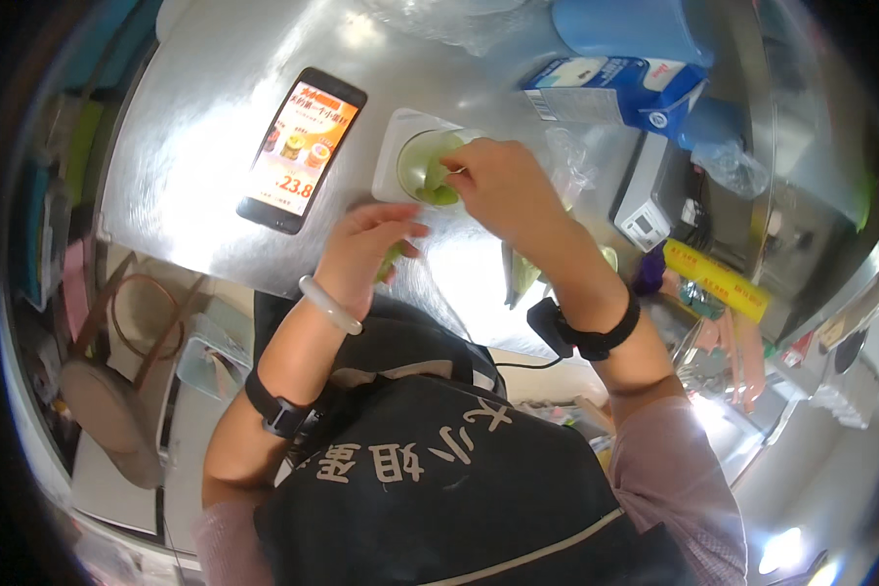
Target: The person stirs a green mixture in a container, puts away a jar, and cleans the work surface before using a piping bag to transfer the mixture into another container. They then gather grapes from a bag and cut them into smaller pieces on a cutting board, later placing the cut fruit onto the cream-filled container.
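Note:
My right hand [506, 186] reaches over a clear round cup [407, 156], its fingertips pinched at the opening on a light green piece. More green pieces [438, 193] lie inside the cup; their kind is too blurred to tell. The cup stands on a white square base [385, 174]. My left hand [366, 244] is near the front of the cup, its fingers curled around another green piece [390, 264], which is partly hidden.
A lit phone [301, 151] lies left of the cup on the metal table [186, 117]. Behind and to the right are a blue and white carton [610, 90], a blue container [635, 27] and a grey box-shaped device [645, 186]. A yellow roll [718, 278] lies at right.

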The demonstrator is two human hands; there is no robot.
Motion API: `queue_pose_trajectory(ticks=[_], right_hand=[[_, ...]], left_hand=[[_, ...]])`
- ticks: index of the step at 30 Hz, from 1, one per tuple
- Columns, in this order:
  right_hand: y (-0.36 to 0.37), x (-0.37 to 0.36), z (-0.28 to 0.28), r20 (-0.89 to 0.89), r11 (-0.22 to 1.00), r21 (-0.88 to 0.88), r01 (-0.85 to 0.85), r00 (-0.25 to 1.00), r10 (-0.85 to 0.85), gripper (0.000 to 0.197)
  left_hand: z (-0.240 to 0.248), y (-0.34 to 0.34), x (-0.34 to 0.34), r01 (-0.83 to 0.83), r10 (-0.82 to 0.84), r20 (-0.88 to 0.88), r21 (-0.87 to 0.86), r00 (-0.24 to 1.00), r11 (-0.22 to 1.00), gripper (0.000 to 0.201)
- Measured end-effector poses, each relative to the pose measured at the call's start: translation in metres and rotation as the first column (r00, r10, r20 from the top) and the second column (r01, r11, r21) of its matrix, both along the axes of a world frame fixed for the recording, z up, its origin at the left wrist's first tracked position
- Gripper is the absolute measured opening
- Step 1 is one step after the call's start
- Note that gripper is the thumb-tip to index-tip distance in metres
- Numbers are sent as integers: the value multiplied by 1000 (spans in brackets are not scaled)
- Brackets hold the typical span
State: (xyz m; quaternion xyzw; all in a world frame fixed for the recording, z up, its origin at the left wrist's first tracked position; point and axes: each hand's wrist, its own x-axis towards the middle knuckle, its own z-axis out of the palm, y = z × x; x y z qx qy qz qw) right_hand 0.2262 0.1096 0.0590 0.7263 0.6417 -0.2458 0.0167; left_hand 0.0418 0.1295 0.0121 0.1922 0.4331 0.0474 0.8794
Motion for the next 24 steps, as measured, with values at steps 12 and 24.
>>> queue_pose_trajectory(ticks=[12,24], right_hand=[[-4,-25,-27,-329,864,249,438,877,-350,6],[-36,-47,34,-447,827,352,438,855,-262,7]], left_hand=[[-6,29,19,144,-91,-138,439,986,887,35],[14,18,-22,-82,81,114,-2,990,997,66]])
